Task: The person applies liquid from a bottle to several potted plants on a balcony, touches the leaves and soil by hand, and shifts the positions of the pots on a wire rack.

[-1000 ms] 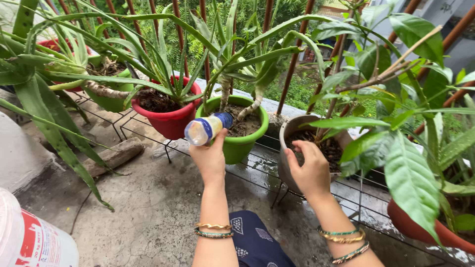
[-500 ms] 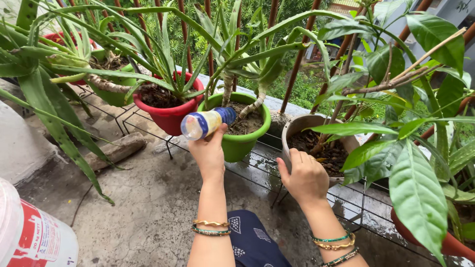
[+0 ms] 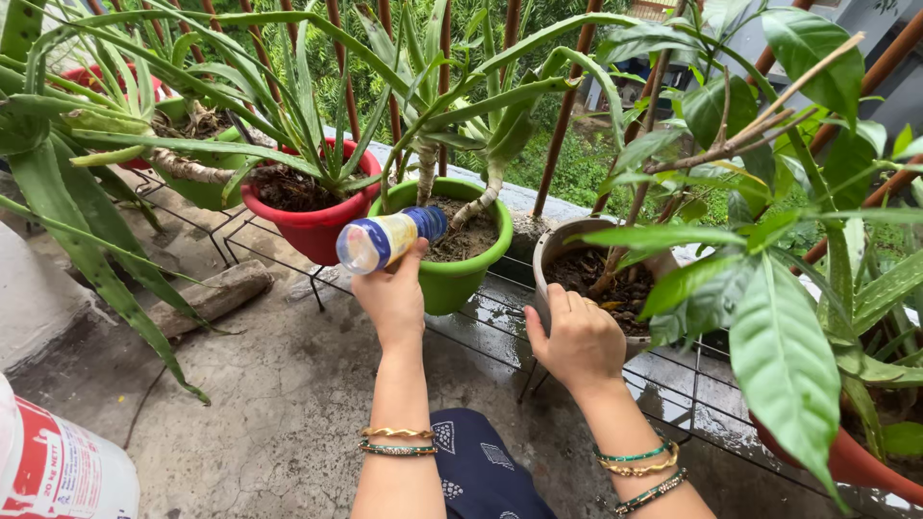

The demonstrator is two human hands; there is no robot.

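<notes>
On a wet balcony floor we see a row of potted plants along a metal railing. The left hand holds a small plastic bottle — fingers closed around its body, the bottle tipped on its side with the blue-capped end pointing over the soil of the green pot, where a spiky plant grows. The right hand is curled shut over the near rim of the grey pot, which holds dark soil and a leafy stem. Bangles ring both wrists. A red pot stands just left of the green one — touching it, as far as we can tell. A white bucket sits at lower left.
</notes>
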